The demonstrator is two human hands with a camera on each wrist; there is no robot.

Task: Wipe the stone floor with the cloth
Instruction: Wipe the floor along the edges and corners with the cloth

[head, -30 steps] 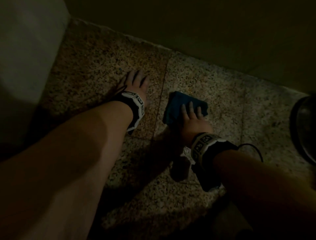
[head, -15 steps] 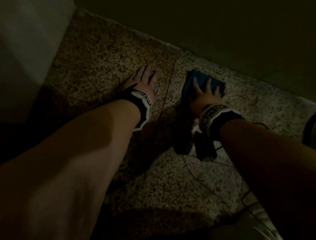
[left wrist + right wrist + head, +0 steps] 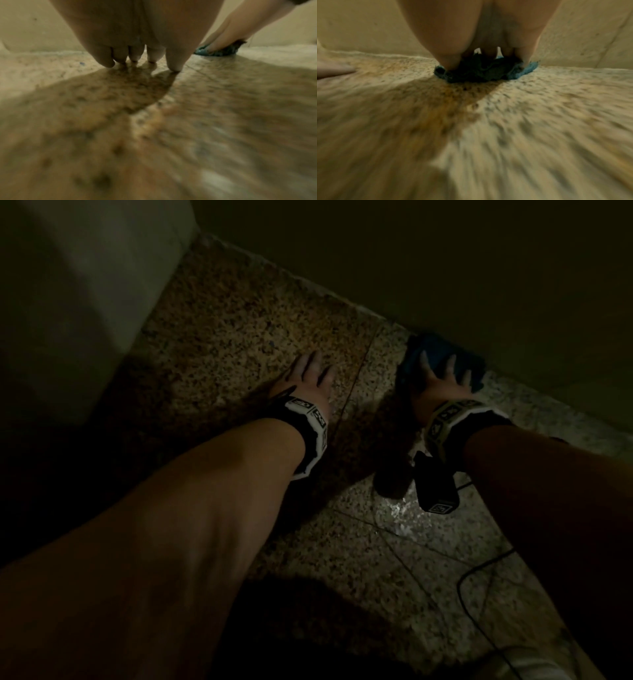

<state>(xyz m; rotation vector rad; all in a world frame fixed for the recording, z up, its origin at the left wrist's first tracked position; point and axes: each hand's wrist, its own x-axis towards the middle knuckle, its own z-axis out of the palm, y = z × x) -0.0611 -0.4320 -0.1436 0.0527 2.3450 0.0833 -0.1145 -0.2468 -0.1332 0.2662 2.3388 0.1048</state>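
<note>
Wiping well under way, judged from the head view — blue cloth [image 3: 442,356] pushed up against the foot of the wall [image 3: 445,268] at the far edge of the stone floor [image 3: 239,313]. Pressed there under the right hand [image 3: 442,386], fingers spread flat over it. Wet-looking sheen nearer the body; how much floor counted as done could not be told in such dim light. Left hand [image 3: 308,381] planted flat on bare stone beside the cloth, apart from it, across a tile joint, fingers straight.

Left wrist view: fingertips [image 3: 175,66] touching the speckled stone, holding nothing — cloth glimpsed off to the right under the other hand.

Right wrist view: cloth bunched beneath the palm and fingers, edges poking out on both sides, wall right behind it. Stone to either side probably left to wipe.
</note>
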